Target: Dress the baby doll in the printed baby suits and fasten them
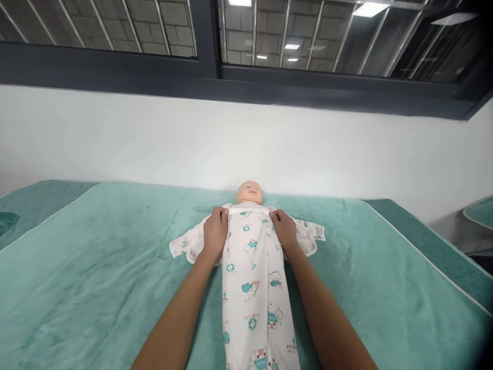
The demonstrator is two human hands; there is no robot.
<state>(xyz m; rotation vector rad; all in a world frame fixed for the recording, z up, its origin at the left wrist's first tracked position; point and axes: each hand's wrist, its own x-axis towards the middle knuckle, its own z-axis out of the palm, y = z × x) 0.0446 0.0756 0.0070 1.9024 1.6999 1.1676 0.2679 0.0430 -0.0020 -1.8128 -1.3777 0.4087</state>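
A baby doll (pixel 249 193) lies on its back, its head near the white wall. White printed baby pants (pixel 252 288) cover its front, the waistband just below its neck and the legs running down toward me. My left hand (pixel 216 231) pinches the waistband's left corner, and my right hand (pixel 283 229) grips the right corner. Beneath, a matching printed baby top (pixel 306 236) shows, its sleeves spread to both sides. Whether the doll's arms are in those sleeves I cannot tell. The doll's body and legs are hidden under the cloth.
A green plush cover (pixel 115 267) with pale piping spreads over the surface under the doll. Behind it rises the white wall (pixel 162 139), with a dark-framed window (pixel 211 72) and metal bars above. Another green-covered surface (pixel 481 210) shows at the far right.
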